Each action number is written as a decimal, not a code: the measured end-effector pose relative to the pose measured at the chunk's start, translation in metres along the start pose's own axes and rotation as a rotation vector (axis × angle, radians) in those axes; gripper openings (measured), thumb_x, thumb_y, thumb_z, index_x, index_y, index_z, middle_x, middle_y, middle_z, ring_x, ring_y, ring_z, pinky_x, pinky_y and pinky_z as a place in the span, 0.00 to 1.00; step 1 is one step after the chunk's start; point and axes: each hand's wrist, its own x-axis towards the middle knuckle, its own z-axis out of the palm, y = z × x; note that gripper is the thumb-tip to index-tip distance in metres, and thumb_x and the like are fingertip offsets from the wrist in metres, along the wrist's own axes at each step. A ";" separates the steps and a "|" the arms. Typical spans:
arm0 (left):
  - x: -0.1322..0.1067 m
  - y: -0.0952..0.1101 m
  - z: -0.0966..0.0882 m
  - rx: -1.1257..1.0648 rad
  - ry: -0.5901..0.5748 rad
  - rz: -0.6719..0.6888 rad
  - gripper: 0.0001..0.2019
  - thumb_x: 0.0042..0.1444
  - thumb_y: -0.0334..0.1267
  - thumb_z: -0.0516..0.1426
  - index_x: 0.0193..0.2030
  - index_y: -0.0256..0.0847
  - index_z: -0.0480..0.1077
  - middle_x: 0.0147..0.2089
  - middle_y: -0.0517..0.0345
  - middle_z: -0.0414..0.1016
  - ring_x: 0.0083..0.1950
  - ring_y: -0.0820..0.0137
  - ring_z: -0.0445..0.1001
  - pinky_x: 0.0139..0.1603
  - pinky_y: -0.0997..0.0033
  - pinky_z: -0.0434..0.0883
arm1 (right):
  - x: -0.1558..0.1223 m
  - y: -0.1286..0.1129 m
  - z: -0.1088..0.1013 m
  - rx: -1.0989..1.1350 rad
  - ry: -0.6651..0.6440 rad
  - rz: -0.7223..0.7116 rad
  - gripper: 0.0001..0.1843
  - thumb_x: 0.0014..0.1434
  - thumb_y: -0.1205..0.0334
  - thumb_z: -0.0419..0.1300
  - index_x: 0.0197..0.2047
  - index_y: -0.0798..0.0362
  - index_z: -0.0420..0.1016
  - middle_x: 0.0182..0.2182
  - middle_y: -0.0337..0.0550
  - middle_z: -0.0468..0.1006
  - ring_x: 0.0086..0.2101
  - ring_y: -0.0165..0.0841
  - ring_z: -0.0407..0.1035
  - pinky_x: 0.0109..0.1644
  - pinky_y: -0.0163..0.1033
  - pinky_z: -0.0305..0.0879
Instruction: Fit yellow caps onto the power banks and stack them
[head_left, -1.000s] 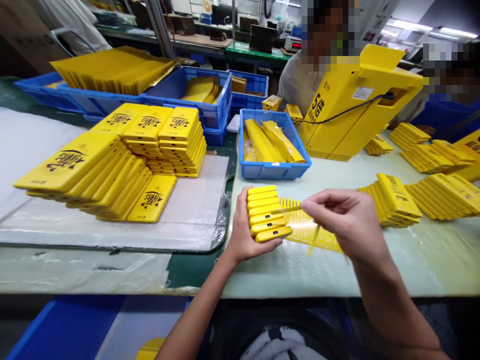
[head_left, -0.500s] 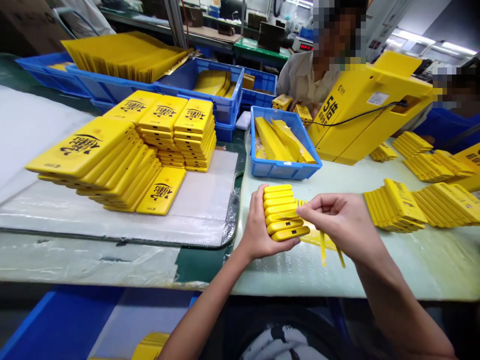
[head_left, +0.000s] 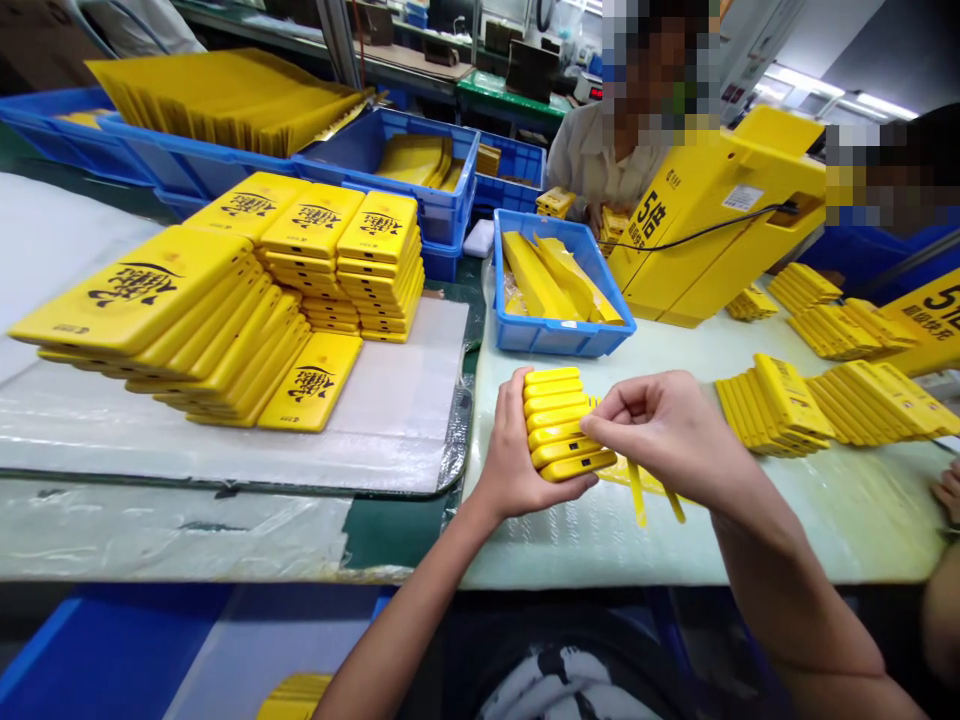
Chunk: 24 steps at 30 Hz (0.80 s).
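My left hand (head_left: 511, 455) is wrapped round a fanned stack of yellow power banks (head_left: 559, 420), held just above the pale green mat (head_left: 750, 520). My right hand (head_left: 664, 430) is closed in a pinch against the stack's right side, with thin yellow strips (head_left: 637, 492) hanging below its fingers. A yellow sheet lies on the mat under both hands.
Stacks of yellow cases (head_left: 187, 310) lie on a foam sheet at the left. Blue bins (head_left: 559, 335) hold yellow strips and sheets. A yellow kiosk (head_left: 712, 220) stands behind, rows of power banks (head_left: 772, 405) to the right. Two people sit opposite; another hand (head_left: 946, 492) shows at right.
My right hand has moved closer to the stack and lowered, its pinch now at the stack's edge. The view shifted slightly, and another person's hand entered at the right edge.
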 end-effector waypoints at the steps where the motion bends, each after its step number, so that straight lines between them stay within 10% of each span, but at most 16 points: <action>1: 0.000 0.000 0.000 -0.001 -0.001 -0.003 0.69 0.46 0.57 0.81 0.84 0.49 0.43 0.77 0.38 0.60 0.80 0.37 0.66 0.83 0.29 0.66 | 0.001 -0.001 0.000 -0.078 0.009 -0.026 0.08 0.49 0.62 0.69 0.21 0.53 0.81 0.19 0.41 0.76 0.21 0.30 0.64 0.25 0.36 0.54; 6: 0.000 0.000 -0.002 -0.004 -0.014 0.012 0.67 0.47 0.57 0.80 0.84 0.49 0.44 0.77 0.38 0.61 0.79 0.37 0.67 0.83 0.28 0.66 | -0.001 0.000 -0.029 -0.389 -0.024 -0.189 0.08 0.55 0.63 0.72 0.25 0.50 0.88 0.18 0.39 0.76 0.21 0.28 0.59 0.25 0.38 0.49; 11: 0.001 -0.002 -0.001 0.016 0.008 0.043 0.67 0.46 0.59 0.80 0.84 0.49 0.45 0.76 0.38 0.60 0.78 0.38 0.68 0.83 0.29 0.66 | -0.011 0.009 -0.057 -0.017 -0.039 -0.140 0.18 0.51 0.45 0.82 0.38 0.49 0.95 0.19 0.39 0.79 0.18 0.29 0.64 0.19 0.34 0.56; 16: 0.001 -0.002 -0.001 0.014 -0.008 0.018 0.69 0.46 0.60 0.80 0.85 0.49 0.44 0.75 0.39 0.62 0.78 0.37 0.68 0.82 0.30 0.66 | -0.017 0.018 -0.024 0.242 0.212 -0.075 0.18 0.43 0.51 0.87 0.33 0.51 0.92 0.29 0.48 0.89 0.28 0.40 0.83 0.30 0.38 0.81; 24: 0.001 -0.002 0.000 -0.002 -0.002 0.007 0.71 0.44 0.55 0.82 0.85 0.51 0.43 0.77 0.38 0.61 0.79 0.36 0.67 0.81 0.30 0.69 | -0.027 0.009 0.005 0.219 0.234 -0.041 0.08 0.47 0.58 0.79 0.30 0.52 0.90 0.29 0.49 0.89 0.26 0.40 0.83 0.27 0.37 0.80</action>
